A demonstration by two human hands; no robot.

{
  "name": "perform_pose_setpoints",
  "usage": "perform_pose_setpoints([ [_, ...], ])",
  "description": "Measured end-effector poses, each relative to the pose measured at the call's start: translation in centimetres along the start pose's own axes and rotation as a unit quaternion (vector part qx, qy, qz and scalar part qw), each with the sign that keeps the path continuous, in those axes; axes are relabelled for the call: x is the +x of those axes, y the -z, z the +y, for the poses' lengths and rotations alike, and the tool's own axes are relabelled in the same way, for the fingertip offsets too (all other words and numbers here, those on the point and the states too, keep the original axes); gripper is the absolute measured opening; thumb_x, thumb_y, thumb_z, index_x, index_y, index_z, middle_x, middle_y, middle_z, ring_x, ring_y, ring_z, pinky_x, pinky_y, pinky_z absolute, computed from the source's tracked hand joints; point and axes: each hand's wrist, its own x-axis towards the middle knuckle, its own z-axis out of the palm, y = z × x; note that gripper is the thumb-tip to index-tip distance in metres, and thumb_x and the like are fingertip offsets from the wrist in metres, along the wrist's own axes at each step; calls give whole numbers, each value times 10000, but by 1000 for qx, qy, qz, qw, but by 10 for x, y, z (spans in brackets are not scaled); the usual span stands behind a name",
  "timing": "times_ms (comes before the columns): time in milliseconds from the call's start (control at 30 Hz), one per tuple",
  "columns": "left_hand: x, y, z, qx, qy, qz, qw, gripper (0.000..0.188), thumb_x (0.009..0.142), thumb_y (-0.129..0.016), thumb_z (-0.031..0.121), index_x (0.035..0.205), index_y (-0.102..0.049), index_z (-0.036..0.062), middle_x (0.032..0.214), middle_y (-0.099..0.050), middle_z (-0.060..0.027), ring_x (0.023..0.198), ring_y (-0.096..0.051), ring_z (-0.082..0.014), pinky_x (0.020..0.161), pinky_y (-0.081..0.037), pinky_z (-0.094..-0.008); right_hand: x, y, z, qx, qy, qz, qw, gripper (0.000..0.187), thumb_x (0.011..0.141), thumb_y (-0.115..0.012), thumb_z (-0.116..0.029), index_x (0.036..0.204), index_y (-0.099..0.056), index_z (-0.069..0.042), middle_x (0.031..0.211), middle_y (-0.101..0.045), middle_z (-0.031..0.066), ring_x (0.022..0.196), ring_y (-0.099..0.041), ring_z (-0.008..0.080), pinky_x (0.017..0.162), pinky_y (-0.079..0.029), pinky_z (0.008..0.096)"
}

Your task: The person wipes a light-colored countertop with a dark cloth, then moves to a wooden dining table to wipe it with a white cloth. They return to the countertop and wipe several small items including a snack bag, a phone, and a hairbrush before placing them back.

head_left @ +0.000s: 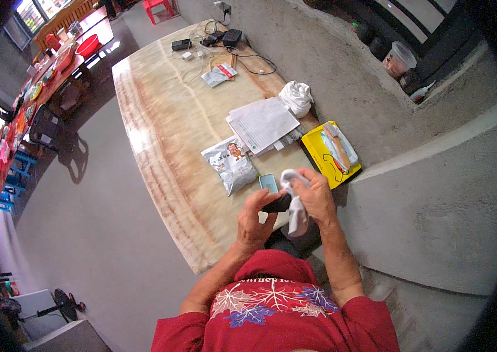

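Observation:
My left hand (pixel 253 220) is closed round a small dark object (pixel 279 204), whose kind I cannot make out, at the near end of the table. Bunched in my right hand (pixel 317 198) is a white cloth (pixel 297 216); its upper part touches or overlaps the dark object and a loose end hangs down. Just beyond my left fingers lies a small light-blue rectangular piece (pixel 268 182). A silver-white plastic pouch with a cartoon monkey (pixel 231 166) rests close to it. Right of my hands, a yellow tray (pixel 317 154) holds a wooden-handled brush (pixel 336 145) and a thin black cord.
Lined papers (pixel 264 124) and a crumpled white cloth (pixel 296 98) lie farther up the marble-patterned table (pixel 160 129). Chargers and cables (pixel 213 40) crowd its far end, near a small flat packet (pixel 219 75). A grey wall (pixel 342 76) runs along the right.

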Motion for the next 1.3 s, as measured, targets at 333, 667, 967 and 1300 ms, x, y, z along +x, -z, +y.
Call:
perform_pose_setpoints([
  [333,6,1,-2,-84,61,5,995,540,703,-645,-103,1184,-441,34,1027,-638,-110,875,-636,-204,682,-500,-289,1,-9,6,-110,138,-85,981,168,810,-525,-4,959,-598,-33,937,-565,44,869,-550,125,695,-468,247],
  [667,22,-2,-17,-624,426,61,653,296,893,-554,125,1170,-514,27,1079,-592,-96,947,-579,-182,863,-465,-339,22,-27,5,276,-11,96,956,186,894,-501,-140,1053,-570,-72,927,-571,-9,803,-535,95,718,-461,255],
  [967,8,-7,-42,-778,356,-17,518,337,968,-368,282,1192,-491,61,1152,-560,-89,1053,-534,-239,942,-417,-371,-21,-64,26,-242,257,26,935,485,764,-557,-10,1231,-438,38,1111,-426,188,1024,-464,350,891,-408,385],
  [1300,6,-4,-47,-792,382,2,476,362,966,-321,300,1170,-491,54,1083,-563,-96,1003,-543,-249,895,-437,-397,-42,-38,14,-151,245,-66,955,367,716,-598,42,1068,-607,-64,1026,-490,140,982,-536,343,833,-461,404],
])
